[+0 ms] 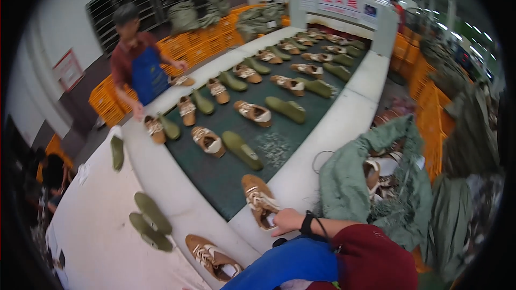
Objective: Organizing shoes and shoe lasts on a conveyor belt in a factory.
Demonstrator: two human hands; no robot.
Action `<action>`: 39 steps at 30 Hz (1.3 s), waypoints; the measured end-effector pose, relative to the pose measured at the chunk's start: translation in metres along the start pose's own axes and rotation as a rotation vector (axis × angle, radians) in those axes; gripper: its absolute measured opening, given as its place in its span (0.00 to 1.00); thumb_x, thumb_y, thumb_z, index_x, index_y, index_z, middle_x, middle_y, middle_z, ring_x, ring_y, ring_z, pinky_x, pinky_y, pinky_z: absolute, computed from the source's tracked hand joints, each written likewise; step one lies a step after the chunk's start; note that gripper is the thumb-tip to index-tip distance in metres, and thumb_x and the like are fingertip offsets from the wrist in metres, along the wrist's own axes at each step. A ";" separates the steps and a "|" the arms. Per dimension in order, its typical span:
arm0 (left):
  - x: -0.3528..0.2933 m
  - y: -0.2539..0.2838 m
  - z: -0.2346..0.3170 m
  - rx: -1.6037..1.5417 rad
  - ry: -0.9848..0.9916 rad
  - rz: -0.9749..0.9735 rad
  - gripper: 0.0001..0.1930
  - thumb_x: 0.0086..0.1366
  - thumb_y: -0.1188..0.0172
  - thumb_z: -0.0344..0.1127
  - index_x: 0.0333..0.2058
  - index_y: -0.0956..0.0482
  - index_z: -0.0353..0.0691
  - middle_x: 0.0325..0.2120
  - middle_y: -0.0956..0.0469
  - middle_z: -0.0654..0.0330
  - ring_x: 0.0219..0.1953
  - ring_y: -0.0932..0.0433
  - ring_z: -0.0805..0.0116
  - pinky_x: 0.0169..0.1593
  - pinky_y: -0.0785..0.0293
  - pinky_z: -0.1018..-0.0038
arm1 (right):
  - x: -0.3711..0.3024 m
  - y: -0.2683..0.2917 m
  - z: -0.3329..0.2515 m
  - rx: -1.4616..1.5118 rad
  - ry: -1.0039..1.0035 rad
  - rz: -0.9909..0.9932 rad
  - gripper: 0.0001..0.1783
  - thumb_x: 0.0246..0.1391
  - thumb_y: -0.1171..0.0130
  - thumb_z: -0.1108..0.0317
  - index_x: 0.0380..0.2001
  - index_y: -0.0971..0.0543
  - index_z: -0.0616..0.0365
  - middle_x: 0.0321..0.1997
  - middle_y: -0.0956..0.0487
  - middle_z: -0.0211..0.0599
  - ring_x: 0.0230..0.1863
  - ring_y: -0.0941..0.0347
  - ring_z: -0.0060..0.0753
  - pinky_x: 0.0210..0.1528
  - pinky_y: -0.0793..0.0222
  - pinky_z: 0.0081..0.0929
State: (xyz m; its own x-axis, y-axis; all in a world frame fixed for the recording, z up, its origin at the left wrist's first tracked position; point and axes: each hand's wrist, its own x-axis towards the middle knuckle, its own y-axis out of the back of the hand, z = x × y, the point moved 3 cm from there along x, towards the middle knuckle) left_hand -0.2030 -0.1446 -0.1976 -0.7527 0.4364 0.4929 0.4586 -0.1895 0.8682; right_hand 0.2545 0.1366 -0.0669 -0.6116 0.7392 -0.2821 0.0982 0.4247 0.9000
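My right hand (286,221) grips the heel of a brown sneaker (258,198) with white laces, at the near edge of the conveyor. Its fingers wrap round the shoe's opening, partly hidden from view. Another brown sneaker (213,256) lies on the white ledge to the left, close to my blue apron (293,266). Beyond it, two green shoe lasts (152,212) rest side by side. My left hand is out of sight. On the dark green belt (207,185), brown sneakers and green lasts stand in rows, including a near last (242,149) and a sneaker (208,140).
Across the belt at left, a co-worker (141,67) in a blue apron handles shoes. A green sack (344,174) holding shoes stands at my right. Orange crates (430,113) line both sides. The belt runs to a white machine housing (384,35). One last (116,153) lies far left.
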 end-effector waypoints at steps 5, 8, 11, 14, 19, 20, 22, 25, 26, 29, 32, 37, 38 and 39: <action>0.007 -0.023 -0.013 0.140 -0.403 0.465 0.27 0.60 0.53 0.56 0.49 0.29 0.40 0.48 0.29 0.46 0.44 0.30 0.39 0.48 0.38 0.44 | -0.008 0.011 -0.007 0.075 -0.031 0.066 0.25 0.33 0.37 0.42 0.19 0.20 0.55 0.19 0.23 0.45 0.25 0.25 0.48 0.27 0.30 0.40; 0.009 -0.040 -0.008 0.119 -0.408 0.356 0.27 0.59 0.51 0.54 0.48 0.29 0.37 0.46 0.29 0.43 0.46 0.31 0.41 0.50 0.38 0.46 | -0.011 0.011 -0.005 0.099 -0.028 0.074 0.24 0.33 0.37 0.44 0.19 0.21 0.58 0.19 0.23 0.46 0.25 0.25 0.50 0.28 0.29 0.41; 0.001 -0.024 -0.013 0.126 -0.393 0.239 0.26 0.59 0.49 0.52 0.46 0.28 0.34 0.45 0.29 0.40 0.47 0.31 0.43 0.52 0.39 0.49 | -0.010 0.013 -0.005 0.094 -0.025 0.031 0.26 0.38 0.40 0.42 0.20 0.21 0.58 0.20 0.24 0.46 0.26 0.25 0.50 0.29 0.30 0.41; 0.013 0.043 0.028 -0.054 -0.200 0.170 0.24 0.60 0.50 0.50 0.43 0.28 0.33 0.44 0.29 0.39 0.48 0.32 0.41 0.51 0.40 0.48 | -0.010 0.012 -0.004 0.093 -0.023 0.030 0.26 0.38 0.40 0.42 0.20 0.21 0.59 0.20 0.24 0.46 0.26 0.25 0.50 0.29 0.30 0.41; 0.007 0.016 0.011 -0.024 -0.193 0.227 0.24 0.60 0.50 0.49 0.43 0.28 0.32 0.44 0.29 0.39 0.48 0.33 0.39 0.51 0.40 0.46 | -0.010 0.015 -0.010 0.091 -0.016 0.027 0.27 0.38 0.40 0.42 0.20 0.21 0.59 0.19 0.24 0.47 0.26 0.25 0.49 0.29 0.30 0.41; 0.005 0.013 0.008 -0.029 -0.186 0.221 0.24 0.60 0.51 0.49 0.44 0.28 0.32 0.45 0.30 0.39 0.48 0.33 0.39 0.51 0.40 0.45 | -0.011 0.016 -0.010 0.091 -0.014 0.035 0.27 0.38 0.40 0.42 0.20 0.21 0.59 0.19 0.24 0.47 0.26 0.25 0.49 0.29 0.30 0.41; 0.004 0.006 0.005 -0.043 -0.175 0.211 0.25 0.60 0.51 0.50 0.45 0.29 0.32 0.46 0.31 0.39 0.49 0.34 0.39 0.51 0.41 0.45 | -0.013 0.016 -0.009 0.099 -0.014 0.037 0.27 0.38 0.40 0.42 0.20 0.21 0.59 0.19 0.24 0.47 0.26 0.25 0.49 0.29 0.30 0.40; 0.004 -0.002 0.001 -0.063 -0.161 0.198 0.25 0.60 0.51 0.50 0.46 0.29 0.32 0.48 0.32 0.39 0.51 0.36 0.39 0.52 0.42 0.43 | -0.014 0.015 -0.009 0.111 -0.021 0.029 0.27 0.38 0.40 0.42 0.21 0.21 0.59 0.19 0.24 0.47 0.26 0.25 0.49 0.29 0.30 0.40; 0.003 -0.004 -0.001 -0.064 -0.153 0.192 0.26 0.60 0.51 0.50 0.46 0.29 0.32 0.48 0.32 0.39 0.52 0.36 0.38 0.52 0.42 0.43 | -0.011 0.014 -0.009 0.114 -0.024 0.015 0.27 0.38 0.40 0.42 0.21 0.21 0.59 0.19 0.24 0.47 0.26 0.25 0.49 0.29 0.30 0.40; 0.010 -0.012 0.000 -0.064 -0.155 0.196 0.26 0.60 0.51 0.51 0.47 0.29 0.32 0.48 0.32 0.39 0.52 0.36 0.38 0.52 0.42 0.43 | -0.008 0.014 -0.009 0.100 -0.030 0.005 0.27 0.37 0.40 0.42 0.21 0.21 0.60 0.20 0.24 0.46 0.26 0.25 0.49 0.29 0.30 0.41; 0.013 -0.016 -0.001 -0.067 -0.168 0.198 0.26 0.60 0.51 0.51 0.47 0.29 0.33 0.49 0.32 0.39 0.52 0.36 0.39 0.52 0.42 0.43 | -0.013 0.013 -0.011 0.127 -0.019 0.072 0.26 0.36 0.39 0.43 0.21 0.21 0.59 0.20 0.23 0.45 0.26 0.25 0.49 0.28 0.30 0.41; 0.000 -0.019 0.017 -0.111 -0.197 0.183 0.26 0.60 0.51 0.51 0.47 0.30 0.33 0.49 0.33 0.39 0.52 0.36 0.39 0.52 0.42 0.43 | -0.012 0.000 -0.001 0.193 0.017 0.208 0.22 0.32 0.36 0.47 0.19 0.21 0.57 0.18 0.24 0.48 0.24 0.26 0.51 0.27 0.30 0.42; 0.004 -0.024 0.034 -0.134 -0.196 0.192 0.26 0.60 0.51 0.51 0.47 0.30 0.33 0.49 0.33 0.39 0.52 0.36 0.39 0.52 0.42 0.43 | -0.010 0.002 -0.004 0.185 0.012 0.187 0.22 0.32 0.37 0.47 0.19 0.21 0.58 0.19 0.24 0.48 0.24 0.25 0.51 0.27 0.30 0.42; 0.009 -0.027 0.052 -0.157 -0.195 0.201 0.26 0.60 0.51 0.51 0.47 0.30 0.33 0.49 0.33 0.39 0.52 0.36 0.39 0.52 0.42 0.43 | -0.008 0.006 -0.008 0.176 0.006 0.167 0.22 0.33 0.37 0.47 0.19 0.21 0.58 0.19 0.24 0.49 0.24 0.25 0.52 0.27 0.30 0.42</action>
State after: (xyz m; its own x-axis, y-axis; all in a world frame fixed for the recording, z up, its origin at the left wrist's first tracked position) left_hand -0.1983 -0.0900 -0.2198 -0.5431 0.5339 0.6480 0.4986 -0.4159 0.7605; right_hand 0.2534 0.1292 -0.0570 -0.5797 0.8041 -0.1317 0.3334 0.3815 0.8621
